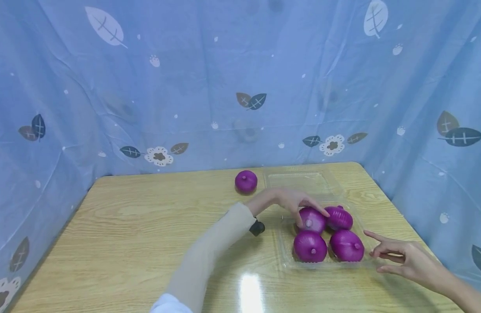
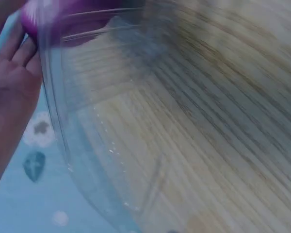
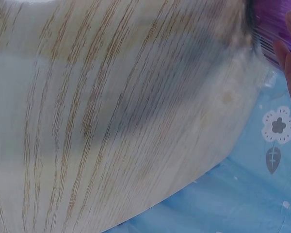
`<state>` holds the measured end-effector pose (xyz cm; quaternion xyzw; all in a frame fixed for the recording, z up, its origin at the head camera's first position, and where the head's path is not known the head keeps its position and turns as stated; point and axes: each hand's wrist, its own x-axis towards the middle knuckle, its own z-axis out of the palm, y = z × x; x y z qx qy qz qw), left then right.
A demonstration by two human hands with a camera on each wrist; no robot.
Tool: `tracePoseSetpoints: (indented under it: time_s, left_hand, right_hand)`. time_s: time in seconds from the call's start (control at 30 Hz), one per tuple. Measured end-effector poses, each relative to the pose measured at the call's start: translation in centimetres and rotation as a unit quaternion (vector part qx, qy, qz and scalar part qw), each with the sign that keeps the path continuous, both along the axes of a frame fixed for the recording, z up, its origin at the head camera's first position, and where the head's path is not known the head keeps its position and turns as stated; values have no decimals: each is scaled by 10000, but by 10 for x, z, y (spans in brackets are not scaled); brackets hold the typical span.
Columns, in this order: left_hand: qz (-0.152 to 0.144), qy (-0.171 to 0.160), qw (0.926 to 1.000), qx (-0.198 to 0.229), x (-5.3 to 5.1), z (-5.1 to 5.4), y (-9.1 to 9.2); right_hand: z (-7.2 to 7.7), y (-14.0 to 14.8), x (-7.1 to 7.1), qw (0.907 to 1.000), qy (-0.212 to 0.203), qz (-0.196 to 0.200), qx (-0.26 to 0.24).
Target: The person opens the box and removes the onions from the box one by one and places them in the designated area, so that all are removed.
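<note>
My left hand (image 1: 293,202) reaches over a clear plastic container (image 1: 284,256) and grips the back-left purple onion (image 1: 314,221), thumb and fingers curled over it. Beside it in the container sit a back-right onion (image 1: 339,218), a front-left onion (image 1: 310,247) and a front-right onion (image 1: 347,246). At the container's right side is my right hand (image 1: 406,258), fingers apart and holding nothing, the fingertips close to the rim; I cannot tell whether they touch it. In the left wrist view, part of the left hand (image 2: 12,82) shows beside a purple onion (image 2: 82,22) behind clear plastic.
The container's clear lid (image 1: 299,180) lies folded back behind it. Another purple onion (image 1: 246,181) sits on the wooden table (image 1: 146,234), left of the lid. A black device (image 1: 257,228) hangs at the left wrist. Blue leaf-patterned curtain (image 1: 209,78) encloses the table's back and sides.
</note>
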<state>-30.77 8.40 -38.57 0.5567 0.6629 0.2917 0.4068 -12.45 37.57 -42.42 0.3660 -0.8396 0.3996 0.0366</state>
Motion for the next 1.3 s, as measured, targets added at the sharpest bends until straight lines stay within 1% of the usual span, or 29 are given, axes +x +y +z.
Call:
tracePoseSetpoints:
  time_s: [0.03,0.07,0.1,0.13,0.2,0.3,0.37,0.43,0.47,0.57,0.63,0.73,0.8,0.87,0.93,0.97,1.0,1.03,1.07,1.1,1.13,1.17,1.2,1.23,1.3]
  left_hand:
    - [-37,491,9987,-153,3,0,1]
    - [-84,940,9951,-283,6,-1,1]
    - [-147,1314,9906,-338,9,-2,2]
    - [-186,1614,9860,-369,11,-4,2]
    - [-178,2009,9786,-418,15,-5,2]
    - [-126,2187,9755,-209,16,-6,-1]
    - [-36,2138,9768,-90,15,-3,-3]
    - [144,2097,9777,1,15,2,-6]
    - [252,2043,9786,70,15,4,-7]
    - [659,1689,9830,298,16,13,-13]
    - [895,1469,9837,526,17,17,-16]
    - [1133,1245,9821,848,20,22,-23]
    - [1254,1181,9801,983,22,22,-27]
    - [1435,1066,9784,1034,25,21,-30]
    - [1704,698,9778,1001,29,20,-33]
    - [1868,371,9771,944,32,19,-34]
    - [2055,54,9746,891,34,18,-35]
    - [2237,-317,9704,854,37,17,-35]
    - [2424,-715,9639,838,39,17,-35]
    - [2600,-1129,9551,861,42,16,-35]
    - [2757,-1464,9459,888,44,16,-35]
    - [2900,-1703,9371,937,47,15,-35]
    - [3025,-1740,9318,1003,49,15,-35]
    - [3123,-1864,9251,1090,52,15,-36]
    - [3359,-1877,9149,1219,58,15,-39]
  right_hand:
    - [0,0,0,10000,50,-46,36]
    - [0,0,0,9999,76,-92,67]
    - [0,0,0,9998,111,-115,95]
    - [0,1,0,9998,119,-103,88]
    - [-1,1,1,9998,145,-116,103]
    - [-3,1,1,9999,134,-26,16]
    - [-4,1,1,9999,163,-30,30]
    - [-4,0,1,9998,204,-43,41]
    - [-4,0,1,9997,216,-45,44]
    - [-5,0,1,9994,325,-51,80]
    - [-4,0,1,9993,368,-33,75]
    - [-5,0,1,9993,362,-6,46]
    - [-5,0,1,9996,299,6,2]
    - [-5,1,1,9997,251,7,-9]
    - [-4,1,1,9998,220,-29,1]
    - [-3,1,2,9997,217,-63,18]
    - [-3,1,2,9998,202,-67,18]
    - [-3,1,2,9997,218,-81,32]
    - [-2,0,2,9997,211,-82,33]
    - [-2,0,3,9997,224,-114,52]
    - [-1,0,3,9996,242,-148,69]
    - [-1,0,3,9995,254,-154,64]
    - [-1,-1,3,9996,236,-139,40]
    - [-1,-1,2,9997,220,-136,30]
    - [-1,-3,2,9998,142,-127,-19]
